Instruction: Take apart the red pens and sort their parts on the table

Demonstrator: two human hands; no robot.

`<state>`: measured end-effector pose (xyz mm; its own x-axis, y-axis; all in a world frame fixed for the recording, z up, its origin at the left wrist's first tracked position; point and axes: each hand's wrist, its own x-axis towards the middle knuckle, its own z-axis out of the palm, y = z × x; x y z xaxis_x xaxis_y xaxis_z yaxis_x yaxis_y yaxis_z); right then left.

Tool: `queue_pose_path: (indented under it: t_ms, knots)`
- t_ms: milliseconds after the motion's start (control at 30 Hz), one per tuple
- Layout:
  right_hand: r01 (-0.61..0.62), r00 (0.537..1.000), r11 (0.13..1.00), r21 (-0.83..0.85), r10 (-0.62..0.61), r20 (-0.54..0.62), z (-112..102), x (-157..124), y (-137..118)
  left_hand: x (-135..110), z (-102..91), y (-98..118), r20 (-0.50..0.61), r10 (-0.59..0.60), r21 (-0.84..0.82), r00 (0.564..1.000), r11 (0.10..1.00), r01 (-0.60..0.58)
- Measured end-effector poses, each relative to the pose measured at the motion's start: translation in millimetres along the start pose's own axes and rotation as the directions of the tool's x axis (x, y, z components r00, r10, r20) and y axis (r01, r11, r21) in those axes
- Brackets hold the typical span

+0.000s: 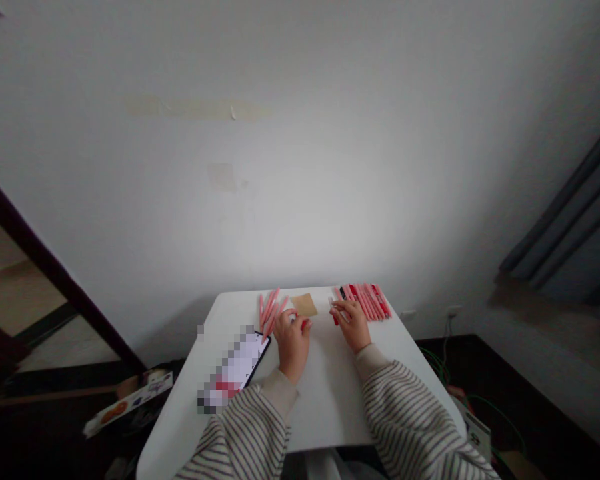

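Observation:
My left hand (293,337) rests on the white table (325,400) with its fingers curled round a small red piece, beside a loose bunch of pink pens (270,310). My right hand (353,320) lies at the near edge of a row of pink and red pens (367,300), its fingers pinched on one red pen. A small tan card (305,305) lies between the two pen groups, just beyond both hands. Both arms wear striped sleeves.
A phone (237,367) lies on the table left of my left arm. A plain white wall stands right behind the table. A printed box (130,403) lies on the floor at left, cables at right, a dark curtain (575,227) at far right.

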<state>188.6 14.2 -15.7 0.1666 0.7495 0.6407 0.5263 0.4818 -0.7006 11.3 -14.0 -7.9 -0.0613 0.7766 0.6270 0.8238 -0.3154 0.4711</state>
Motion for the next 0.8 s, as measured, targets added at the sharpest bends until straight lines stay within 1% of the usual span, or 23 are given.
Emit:
queue_pose_path:
  t_ms: [233,300,367,500,667,800]
  knots:
    - [0.123,0.992,0.975,-0.184,-0.113,0.06,-1.6,-1.3,-5.2,0.6,-2.9,0.2,-0.014,-0.009,0.069,1.0,0.998,0.01]
    - [0.146,0.989,0.966,-0.215,-0.134,0.067,-1.4,-1.4,-5.0,0.8,-3.9,0.3,-0.009,-0.011,0.093,1.0,0.996,0.012]
    - [0.135,0.991,0.969,-0.205,-0.128,0.045,-0.6,-1.3,-3.2,0.8,-4.6,0.4,-0.003,-0.014,0.11,1.0,0.994,0.015]
    - [0.042,0.999,0.992,-0.12,-0.045,-0.028,2.4,-0.7,3.9,0.2,-4.9,0.5,0.006,-0.023,0.121,1.0,0.992,0.022]
    - [0.019,0.999,0.992,-0.127,-0.015,0.03,4.9,-1.2,8.4,-0.2,-4.3,0.8,-0.006,-0.005,0.107,1.0,0.994,0.005]
    - [0.02,0.999,0.994,-0.109,-0.017,0.029,3.4,-0.1,6.1,0.3,-4.0,1.0,-0.006,-0.017,0.094,1.0,0.995,0.017]
